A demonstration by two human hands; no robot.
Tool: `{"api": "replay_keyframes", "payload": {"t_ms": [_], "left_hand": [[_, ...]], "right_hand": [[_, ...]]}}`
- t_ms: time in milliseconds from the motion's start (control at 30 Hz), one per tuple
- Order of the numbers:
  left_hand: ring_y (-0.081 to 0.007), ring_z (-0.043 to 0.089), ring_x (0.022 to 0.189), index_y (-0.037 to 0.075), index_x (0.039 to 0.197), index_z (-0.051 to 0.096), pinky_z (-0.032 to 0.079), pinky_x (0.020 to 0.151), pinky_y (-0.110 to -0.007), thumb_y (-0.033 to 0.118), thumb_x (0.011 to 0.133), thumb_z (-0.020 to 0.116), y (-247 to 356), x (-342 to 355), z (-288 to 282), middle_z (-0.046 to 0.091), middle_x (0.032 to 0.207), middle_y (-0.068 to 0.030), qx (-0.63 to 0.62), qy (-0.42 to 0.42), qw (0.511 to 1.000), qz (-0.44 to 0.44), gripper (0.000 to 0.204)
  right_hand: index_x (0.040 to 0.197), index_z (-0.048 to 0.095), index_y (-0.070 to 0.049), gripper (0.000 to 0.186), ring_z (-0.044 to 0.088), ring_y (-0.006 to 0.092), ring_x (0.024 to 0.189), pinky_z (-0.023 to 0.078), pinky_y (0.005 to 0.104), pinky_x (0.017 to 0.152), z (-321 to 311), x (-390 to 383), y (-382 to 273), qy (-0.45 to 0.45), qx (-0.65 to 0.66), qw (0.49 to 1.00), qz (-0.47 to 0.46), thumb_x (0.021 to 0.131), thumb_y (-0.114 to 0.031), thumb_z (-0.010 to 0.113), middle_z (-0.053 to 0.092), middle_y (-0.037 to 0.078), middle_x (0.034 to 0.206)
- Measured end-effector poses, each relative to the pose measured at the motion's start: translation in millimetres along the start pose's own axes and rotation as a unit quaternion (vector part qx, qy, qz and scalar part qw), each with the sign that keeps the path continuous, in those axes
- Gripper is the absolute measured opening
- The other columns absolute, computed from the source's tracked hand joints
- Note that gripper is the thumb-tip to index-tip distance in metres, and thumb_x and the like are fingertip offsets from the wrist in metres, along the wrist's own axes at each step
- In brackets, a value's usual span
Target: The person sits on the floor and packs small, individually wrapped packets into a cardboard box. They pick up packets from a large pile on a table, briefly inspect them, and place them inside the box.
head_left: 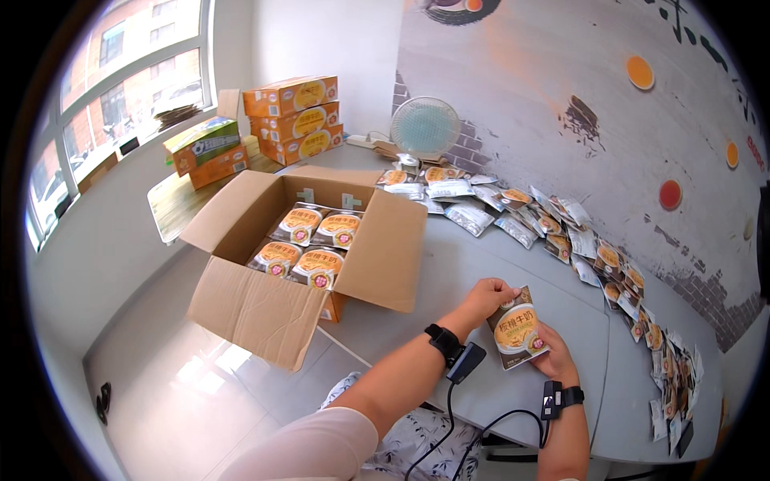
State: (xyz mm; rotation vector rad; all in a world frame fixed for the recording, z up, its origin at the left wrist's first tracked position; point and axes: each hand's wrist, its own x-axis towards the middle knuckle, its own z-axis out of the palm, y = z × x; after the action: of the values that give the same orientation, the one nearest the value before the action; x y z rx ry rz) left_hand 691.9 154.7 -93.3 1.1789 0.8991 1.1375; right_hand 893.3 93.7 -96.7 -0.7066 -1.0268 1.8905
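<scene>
Above the near side of the table, both my hands hold one brown and orange food pouch [516,330] with its printed front facing up. My left hand [486,301] pinches the pouch near its upper left corner. Along its lower right edge, my right hand [557,356] grips it, with the fingers partly hidden beneath. To the left stands an open cardboard box [377,256], flaps spread outward. Inside it, several similar pouches [319,266] lie face up in rows.
Loose pouches [473,216] form a long pile along the wall side of the grey table [449,264]. A small fan [425,127] stands at the back. Stacked orange cartons [293,120] and a green carton [200,144] sit behind the box. Cables [451,417] hang from my wrists.
</scene>
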Motion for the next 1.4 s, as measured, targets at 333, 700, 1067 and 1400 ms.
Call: {"api": "replay_keyframes", "payload": {"t_ms": [333,700,1067,1400], "left_hand": [[-0.0104,0.055,0.072,0.004,0.088,0.06,0.045,0.066,-0.025,0.033,0.085,0.061,-10,8,-4,0.06,0.081,-0.0028,-0.162,0.009,0.986,-0.031,0.029],[-0.017,0.055,0.096,0.006,0.123,0.041,0.047,0.077,-0.03,0.028,0.09,0.053,-20,-5,11,0.055,0.111,-0.0067,-0.188,-0.22,0.953,-0.09,0.041],[-0.0252,0.051,0.112,0.002,0.127,0.036,0.044,0.093,-0.041,0.008,0.088,0.048,-19,-3,7,0.049,0.124,-0.0122,-0.202,-0.187,0.957,-0.097,0.041],[-0.0296,0.057,0.103,-0.003,0.12,0.038,0.049,0.087,-0.043,0.001,0.082,0.048,32,-38,2,0.053,0.114,-0.0175,-0.18,-0.078,0.977,-0.088,0.04]], "right_hand": [[0.121,0.046,0.0,0.04,0.056,0.0237,0.105,0.046,0.0368,0.088,-12,3,3,0.057,0.082,0.995,-0.015,0.091,-0.026,0.048,0.055,0.012,0.117],[0.122,0.043,-0.002,0.041,0.055,0.023,0.104,0.048,0.0369,0.087,-7,11,0,0.08,0.076,0.987,-0.118,0.094,-0.032,0.044,0.055,0.012,0.116],[0.121,0.045,0.001,0.042,0.052,0.0209,0.106,0.038,0.0353,0.096,-8,16,0,0.014,0.033,0.993,-0.113,0.094,-0.031,0.045,0.054,0.01,0.116],[0.118,0.052,-0.006,0.06,0.049,0.0163,0.107,0.038,0.0316,0.087,-8,11,-4,0.019,0.029,0.994,-0.106,0.09,-0.056,0.035,0.056,0.004,0.116]]}}
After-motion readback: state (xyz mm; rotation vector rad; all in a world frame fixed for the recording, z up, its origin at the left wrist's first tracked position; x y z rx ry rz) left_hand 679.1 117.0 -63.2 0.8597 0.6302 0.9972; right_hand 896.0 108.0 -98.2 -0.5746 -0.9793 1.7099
